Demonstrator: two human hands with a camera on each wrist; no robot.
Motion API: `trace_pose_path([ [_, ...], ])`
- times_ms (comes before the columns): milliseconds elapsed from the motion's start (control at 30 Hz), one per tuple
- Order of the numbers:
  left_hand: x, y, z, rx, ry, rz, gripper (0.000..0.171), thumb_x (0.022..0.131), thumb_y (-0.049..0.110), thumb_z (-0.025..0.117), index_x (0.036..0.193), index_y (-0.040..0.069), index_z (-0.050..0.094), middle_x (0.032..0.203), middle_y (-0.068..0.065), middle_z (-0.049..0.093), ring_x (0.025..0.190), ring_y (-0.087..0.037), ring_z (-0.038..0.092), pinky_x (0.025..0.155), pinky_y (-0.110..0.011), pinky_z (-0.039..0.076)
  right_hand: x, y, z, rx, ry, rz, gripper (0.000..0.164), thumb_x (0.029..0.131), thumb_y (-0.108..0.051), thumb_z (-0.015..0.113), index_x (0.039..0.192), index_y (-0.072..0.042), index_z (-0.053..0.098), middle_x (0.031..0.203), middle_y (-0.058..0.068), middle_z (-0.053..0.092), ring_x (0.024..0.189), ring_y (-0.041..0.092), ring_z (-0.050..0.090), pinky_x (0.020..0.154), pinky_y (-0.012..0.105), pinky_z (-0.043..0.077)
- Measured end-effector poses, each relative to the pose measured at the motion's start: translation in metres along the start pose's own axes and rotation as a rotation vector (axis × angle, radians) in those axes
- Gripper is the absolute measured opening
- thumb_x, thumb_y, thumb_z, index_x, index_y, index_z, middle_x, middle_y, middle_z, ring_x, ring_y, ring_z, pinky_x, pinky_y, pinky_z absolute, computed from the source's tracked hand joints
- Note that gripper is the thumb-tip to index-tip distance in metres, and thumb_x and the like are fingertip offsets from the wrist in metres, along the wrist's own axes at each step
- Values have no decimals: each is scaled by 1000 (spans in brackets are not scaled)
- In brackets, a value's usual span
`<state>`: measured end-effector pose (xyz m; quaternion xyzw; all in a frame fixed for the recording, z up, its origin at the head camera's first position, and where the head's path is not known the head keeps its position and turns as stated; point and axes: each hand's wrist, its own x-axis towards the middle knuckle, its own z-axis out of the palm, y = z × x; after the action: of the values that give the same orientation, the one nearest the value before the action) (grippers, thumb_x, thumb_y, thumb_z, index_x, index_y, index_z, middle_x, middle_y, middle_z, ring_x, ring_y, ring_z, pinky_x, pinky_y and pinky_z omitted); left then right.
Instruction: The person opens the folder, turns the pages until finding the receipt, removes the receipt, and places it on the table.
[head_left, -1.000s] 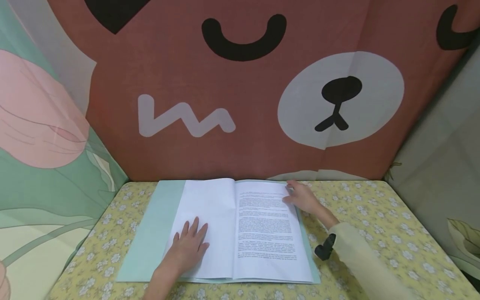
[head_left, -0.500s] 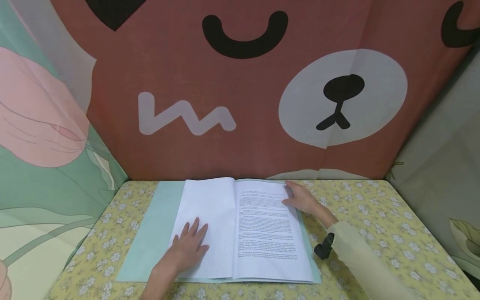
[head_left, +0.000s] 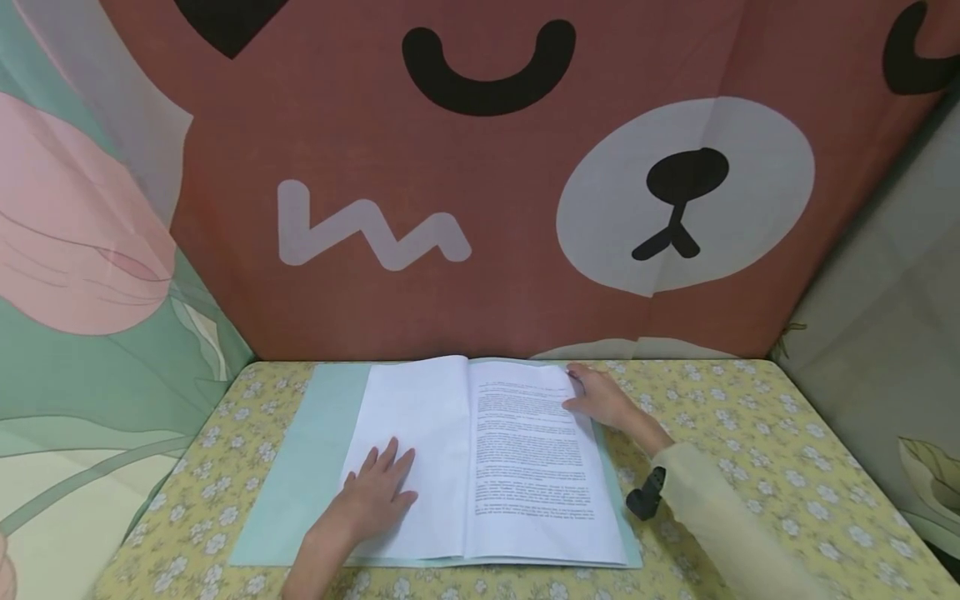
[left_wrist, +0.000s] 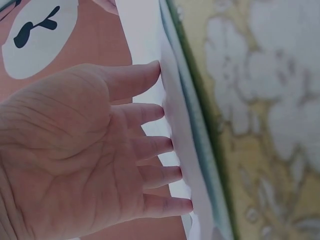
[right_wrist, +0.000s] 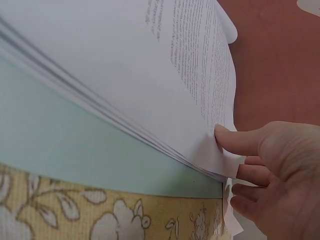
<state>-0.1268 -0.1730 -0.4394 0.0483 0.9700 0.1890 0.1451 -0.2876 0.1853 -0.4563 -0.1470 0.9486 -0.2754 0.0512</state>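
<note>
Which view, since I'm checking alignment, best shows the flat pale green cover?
The head view, because the flat pale green cover shows broadly left of the open white paper pages and narrowly right. The right wrist view shows a close band beneath the pages; the left wrist view, only a thin edge.

Printed text (head_left: 531, 467) on the right page (head_left: 547, 542): too small to read in the head view. Left page (head_left: 420, 400): partly covered by the left hand (head_left: 371, 498). Sheets (right_wrist: 105, 111): count cannot be told. Right hand (right_wrist: 287, 172): cut off by the right wrist view's edge. Floral tablecloth (left_wrist: 270, 150): blurred in the left wrist view.
</note>
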Motion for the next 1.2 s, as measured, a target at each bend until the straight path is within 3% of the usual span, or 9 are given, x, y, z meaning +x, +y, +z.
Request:
trace_pose_path([
  [433, 0, -1, -1, 22, 12, 14, 60, 104, 30, 61, 156, 5, 45, 166, -24, 28, 151, -52, 20, 114, -76, 23, 3, -3, 3, 81, 125, -44, 57, 89, 2, 76, 140, 9, 52, 131, 30, 63, 125, 45, 59, 104, 56, 49],
  [700, -1, -2, -1, 21, 25, 13, 59, 104, 30, 61, 155, 5, 46, 166, -24, 28, 151, -53, 22, 113, -77, 24, 4, -11, 0, 223, 211, 44, 46, 95, 0, 70, 137, 10, 54, 122, 29, 66, 112, 42, 64, 91, 52, 56],
  [967, -4, -1, 0, 20, 55, 33, 56, 105, 28, 59, 154, 2, 48, 165, -26, 28, 151, -54, 19, 117, -74, 21, 1, -15, -13, 524, 271, 286, 49, 99, -8, 65, 140, 15, 51, 126, 33, 63, 115, 44, 63, 96, 51, 55],
  [1100, -6, 2, -1, 36, 94, 52, 53, 105, 26, 59, 151, 1, 51, 163, -28, 30, 151, -53, 21, 118, -72, 20, -3, -15, -20, 614, 248, 301, 54, 101, -8, 62, 146, 15, 44, 133, 35, 59, 117, 43, 64, 97, 45, 56],
  [1200, -7, 4, -2, 39, 119, 66, 51, 105, 25, 60, 149, 0, 53, 162, -29, 32, 151, -52, 23, 119, -71, 21, -4, -17, -26, 672, 213, 288, 51, 101, -10, 63, 144, 15, 48, 129, 32, 63, 104, 33, 70, 87, 35, 59],
])
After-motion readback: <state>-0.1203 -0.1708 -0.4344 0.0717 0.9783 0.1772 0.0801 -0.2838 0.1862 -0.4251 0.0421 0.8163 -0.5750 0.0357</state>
